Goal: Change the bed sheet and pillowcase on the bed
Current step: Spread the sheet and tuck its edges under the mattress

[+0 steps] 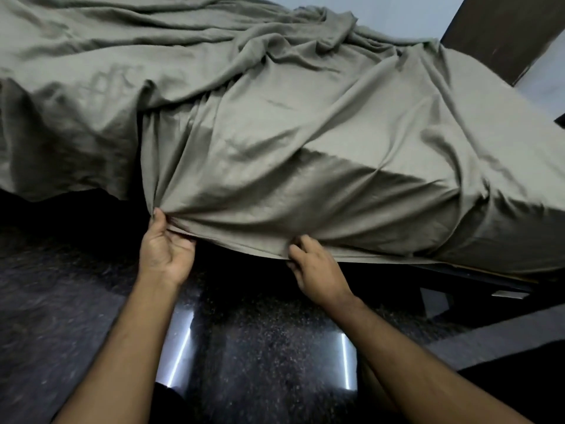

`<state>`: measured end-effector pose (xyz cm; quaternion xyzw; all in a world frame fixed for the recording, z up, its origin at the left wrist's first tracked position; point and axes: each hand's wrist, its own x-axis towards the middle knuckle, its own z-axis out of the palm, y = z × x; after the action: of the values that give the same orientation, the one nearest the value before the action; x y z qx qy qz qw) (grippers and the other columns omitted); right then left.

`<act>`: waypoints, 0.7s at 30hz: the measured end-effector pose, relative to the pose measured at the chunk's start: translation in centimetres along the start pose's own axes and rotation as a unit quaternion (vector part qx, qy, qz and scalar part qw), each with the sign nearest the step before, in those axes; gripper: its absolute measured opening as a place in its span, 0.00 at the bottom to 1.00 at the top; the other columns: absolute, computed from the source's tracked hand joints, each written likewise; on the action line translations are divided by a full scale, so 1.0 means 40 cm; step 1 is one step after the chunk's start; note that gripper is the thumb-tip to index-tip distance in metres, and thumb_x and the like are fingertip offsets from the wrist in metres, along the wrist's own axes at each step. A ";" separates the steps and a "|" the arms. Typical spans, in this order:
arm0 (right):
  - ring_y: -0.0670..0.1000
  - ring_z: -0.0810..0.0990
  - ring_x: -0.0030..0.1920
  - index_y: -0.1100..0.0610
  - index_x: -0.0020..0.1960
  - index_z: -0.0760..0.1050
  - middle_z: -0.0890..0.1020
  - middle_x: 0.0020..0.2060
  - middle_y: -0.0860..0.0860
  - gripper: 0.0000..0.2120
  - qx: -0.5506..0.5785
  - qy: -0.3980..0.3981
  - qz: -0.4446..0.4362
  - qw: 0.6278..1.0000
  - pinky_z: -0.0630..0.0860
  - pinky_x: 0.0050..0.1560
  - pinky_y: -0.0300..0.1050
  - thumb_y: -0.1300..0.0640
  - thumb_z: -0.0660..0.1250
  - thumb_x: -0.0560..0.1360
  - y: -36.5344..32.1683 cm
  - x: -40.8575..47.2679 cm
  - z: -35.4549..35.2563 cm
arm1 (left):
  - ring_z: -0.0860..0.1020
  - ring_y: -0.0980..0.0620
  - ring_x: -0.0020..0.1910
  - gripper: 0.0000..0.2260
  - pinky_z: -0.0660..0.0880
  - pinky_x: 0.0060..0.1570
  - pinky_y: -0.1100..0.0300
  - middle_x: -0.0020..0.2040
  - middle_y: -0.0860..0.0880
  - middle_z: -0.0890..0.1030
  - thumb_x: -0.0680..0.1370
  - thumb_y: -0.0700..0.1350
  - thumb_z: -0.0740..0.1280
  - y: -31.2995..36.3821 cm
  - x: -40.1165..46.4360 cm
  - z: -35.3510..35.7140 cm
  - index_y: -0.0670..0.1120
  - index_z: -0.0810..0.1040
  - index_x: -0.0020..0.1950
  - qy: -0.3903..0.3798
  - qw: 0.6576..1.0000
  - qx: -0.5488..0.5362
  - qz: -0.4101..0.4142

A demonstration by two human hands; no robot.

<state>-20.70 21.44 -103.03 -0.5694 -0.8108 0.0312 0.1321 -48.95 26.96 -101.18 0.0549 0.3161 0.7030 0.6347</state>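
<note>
Hands: both are down at the hanging hem of the sheet, set apart from each other along the bed's side.
Left hand (166, 252): palm turned up, thumb on top of the cloth at a gathered bunch of folds, fingers curled under the hem, so it pinches the edge.
Right hand (318, 270): fingers hooked up over the hem further right, curled round the edge and gripping it.
Sheet (275, 123): olive-grey, lying rumpled over the bed, its long axis running from lower right up toward the far left; the near edge hangs down the side and is pulled taut between the two grips.
Folds: creases fan out from the left grip up across the top; a heap of loose cloth sits at the far end.
Bed corner (477, 191): on the right, the cloth wraps smoothly over the corner and down the side.
Bed frame (477, 276): dark, showing just below the hem on the right.
Floor (260, 356): dark, speckled and glossy, with two bright streaks of reflected light between the forearms.
Headboard (501, 32): dark brown panel at top right, against a pale wall.
</note>
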 end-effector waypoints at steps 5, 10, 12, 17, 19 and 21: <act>0.56 0.73 0.65 0.50 0.70 0.67 0.71 0.65 0.51 0.23 0.032 -0.049 0.051 0.997 0.72 0.66 0.54 0.49 0.66 0.77 -0.005 0.046 -0.003 | 0.78 0.52 0.66 0.20 0.74 0.63 0.54 0.71 0.50 0.78 0.82 0.47 0.60 0.029 0.080 -0.039 0.49 0.70 0.75 0.070 0.997 0.022 0.021; 0.54 0.62 0.76 0.50 0.82 0.56 0.63 0.77 0.52 0.37 0.006 -0.093 0.041 0.995 0.60 0.76 0.51 0.46 0.66 0.77 0.013 0.056 0.008 | 0.78 0.50 0.65 0.12 0.76 0.56 0.55 0.68 0.48 0.78 0.86 0.44 0.56 0.024 0.157 -0.045 0.48 0.73 0.68 0.134 0.990 0.030 0.021; 0.54 0.62 0.76 0.50 0.82 0.55 0.63 0.77 0.52 0.37 -0.012 -0.097 0.033 0.995 0.59 0.77 0.50 0.46 0.66 0.77 0.015 0.055 0.008 | 0.76 0.49 0.67 0.15 0.75 0.59 0.51 0.69 0.48 0.78 0.86 0.44 0.57 0.024 0.177 -0.041 0.47 0.72 0.72 0.158 0.987 0.030 0.015; 0.53 0.69 0.70 0.47 0.79 0.61 0.68 0.73 0.46 0.33 -0.077 -0.040 0.067 0.994 0.69 0.70 0.55 0.47 0.66 0.76 -0.007 0.060 0.024 | 0.80 0.51 0.60 0.11 0.76 0.56 0.52 0.62 0.51 0.81 0.85 0.43 0.59 0.023 0.200 -0.048 0.49 0.75 0.66 0.178 0.983 0.047 0.014; 0.54 0.69 0.69 0.48 0.78 0.62 0.69 0.72 0.47 0.32 -0.071 -0.029 0.077 0.994 0.69 0.70 0.57 0.46 0.65 0.76 -0.011 0.064 0.035 | 0.81 0.55 0.47 0.05 0.77 0.43 0.59 0.51 0.53 0.82 0.85 0.44 0.60 0.015 0.191 -0.055 0.50 0.76 0.54 0.176 0.981 0.079 0.028; 0.54 0.69 0.70 0.48 0.78 0.63 0.70 0.72 0.48 0.31 -0.062 -0.033 0.081 0.994 0.68 0.70 0.56 0.44 0.64 0.76 -0.007 0.079 0.037 | 0.76 0.58 0.37 0.07 0.69 0.28 0.68 0.43 0.54 0.78 0.85 0.44 0.61 0.013 0.184 -0.066 0.50 0.74 0.48 0.176 0.973 0.144 0.051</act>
<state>-22.33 24.44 -103.82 -0.6390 -0.7663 0.0102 0.0669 -52.04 32.81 -105.39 0.0375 0.5174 0.6799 0.5182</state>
